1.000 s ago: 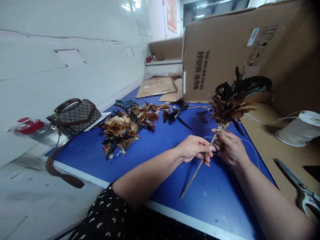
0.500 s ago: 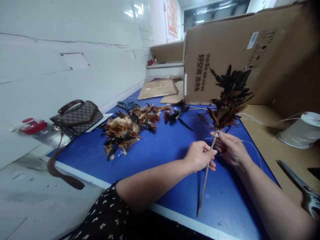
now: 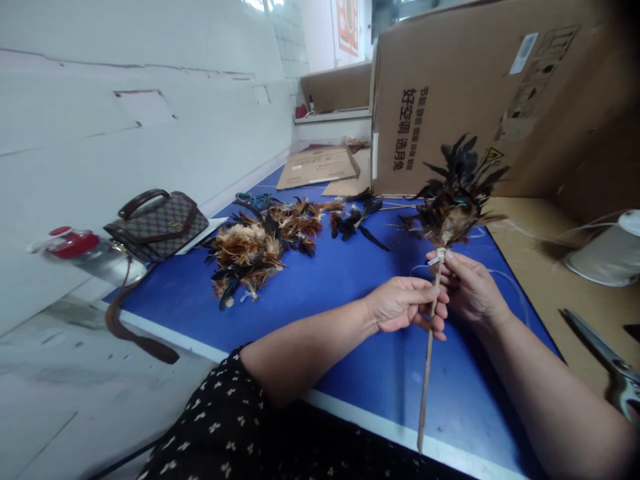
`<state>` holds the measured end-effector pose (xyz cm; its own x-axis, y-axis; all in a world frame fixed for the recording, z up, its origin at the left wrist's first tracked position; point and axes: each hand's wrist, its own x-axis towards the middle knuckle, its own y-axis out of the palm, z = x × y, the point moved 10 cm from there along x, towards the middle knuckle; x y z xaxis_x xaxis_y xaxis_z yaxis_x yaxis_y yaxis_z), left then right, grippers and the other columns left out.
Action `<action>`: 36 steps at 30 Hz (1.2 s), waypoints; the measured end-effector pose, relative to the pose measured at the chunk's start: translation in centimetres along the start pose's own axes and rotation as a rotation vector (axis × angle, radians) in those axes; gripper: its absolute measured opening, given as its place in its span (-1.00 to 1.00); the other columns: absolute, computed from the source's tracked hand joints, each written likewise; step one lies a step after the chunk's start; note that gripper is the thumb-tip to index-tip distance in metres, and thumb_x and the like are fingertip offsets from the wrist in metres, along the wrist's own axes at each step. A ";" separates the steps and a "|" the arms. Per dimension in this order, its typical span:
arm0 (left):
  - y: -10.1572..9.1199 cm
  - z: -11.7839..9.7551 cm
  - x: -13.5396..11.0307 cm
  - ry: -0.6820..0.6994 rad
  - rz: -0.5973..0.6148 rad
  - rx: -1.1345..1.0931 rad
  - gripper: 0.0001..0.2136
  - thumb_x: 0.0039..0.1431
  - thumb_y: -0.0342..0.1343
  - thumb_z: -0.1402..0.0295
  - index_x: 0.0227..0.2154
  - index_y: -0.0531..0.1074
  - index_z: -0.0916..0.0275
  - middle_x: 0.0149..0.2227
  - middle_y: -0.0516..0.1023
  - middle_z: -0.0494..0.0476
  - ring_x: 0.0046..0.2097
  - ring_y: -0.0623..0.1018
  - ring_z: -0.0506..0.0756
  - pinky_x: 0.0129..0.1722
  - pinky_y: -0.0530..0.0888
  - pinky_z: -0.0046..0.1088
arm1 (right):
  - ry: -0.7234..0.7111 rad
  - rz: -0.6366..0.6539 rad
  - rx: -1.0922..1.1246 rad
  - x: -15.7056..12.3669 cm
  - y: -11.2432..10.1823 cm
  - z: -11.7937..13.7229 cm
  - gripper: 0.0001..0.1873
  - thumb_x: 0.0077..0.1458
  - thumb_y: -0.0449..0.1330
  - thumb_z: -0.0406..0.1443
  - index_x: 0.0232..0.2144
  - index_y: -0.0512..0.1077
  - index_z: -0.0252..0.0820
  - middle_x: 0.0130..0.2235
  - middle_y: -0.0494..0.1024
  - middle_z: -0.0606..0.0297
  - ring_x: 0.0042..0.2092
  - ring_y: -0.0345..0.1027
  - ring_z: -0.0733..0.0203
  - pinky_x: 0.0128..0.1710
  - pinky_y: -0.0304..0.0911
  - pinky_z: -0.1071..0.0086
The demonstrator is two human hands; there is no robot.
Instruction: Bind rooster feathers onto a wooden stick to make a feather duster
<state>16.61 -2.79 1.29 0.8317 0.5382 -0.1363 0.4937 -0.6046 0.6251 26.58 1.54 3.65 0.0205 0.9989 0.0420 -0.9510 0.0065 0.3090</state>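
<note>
A feather duster (image 3: 453, 203) stands nearly upright over the blue table, its dark and brown feathers at the top of a thin wooden stick (image 3: 426, 393). My left hand (image 3: 407, 305) is closed around the stick below the feathers. Just above it, my right hand (image 3: 473, 287) pinches the duster where pale string binding (image 3: 441, 255) wraps the feather base. A thin loose strand hangs near the fingers. The far fingertips of my right hand are partly hidden behind the stick.
Loose brown and black feathers (image 3: 250, 247) lie in a pile at left, with black ones (image 3: 355, 220) beyond. A string spool (image 3: 607, 253) and scissors (image 3: 600, 347) lie right. A handbag (image 3: 163, 227) and bottle (image 3: 95, 257) stand left. A large cardboard box (image 3: 460, 87) blocks the back.
The stick has turned from leaning to nearly upright, its lower end moving right. Both hands keep hold of the duster. The view has shifted slightly.
</note>
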 end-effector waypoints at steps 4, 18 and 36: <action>-1.1 -0.1 0.1 0.026 -0.079 0.107 -0.73 0.28 0.38 0.23 -0.26 0.50 0.35 -0.42 0.57 0.09 -0.48 0.60 0.05 -0.44 0.67 -0.30 | -0.009 0.017 0.014 0.2 0.0 -0.3 -0.49 -0.04 0.59 0.08 -0.23 0.68 -0.16 -0.53 0.08 0.47 -0.53 -0.16 0.40 -0.61 -0.15 0.48; -0.1 1.0 0.2 0.043 -0.074 0.110 -0.81 0.39 0.25 0.30 -0.21 0.47 0.36 -0.39 0.55 0.09 -0.45 0.64 0.07 -0.38 0.71 -0.26 | -0.009 0.007 -0.057 0.3 0.0 -0.9 -0.47 0.00 0.57 0.12 -0.27 0.66 -0.19 -0.55 0.00 0.51 -0.55 -0.18 0.41 -0.62 -0.19 0.48; -1.3 0.3 0.1 0.040 -0.124 0.210 -0.48 0.00 0.57 0.09 -0.32 0.37 0.30 -0.45 0.60 0.08 -0.48 0.66 0.09 -0.46 0.68 -0.33 | -0.018 -0.053 0.026 0.2 -0.4 0.0 -0.48 0.01 0.58 0.09 -0.22 0.65 -0.19 -0.48 0.12 0.44 -0.50 -0.08 0.40 -0.56 -0.15 0.45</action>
<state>16.16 -2.11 0.20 0.7529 0.6362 -0.1685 0.6367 -0.6392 0.4313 26.97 1.72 3.58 0.0766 0.9962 0.0423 -0.9402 0.0580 0.3357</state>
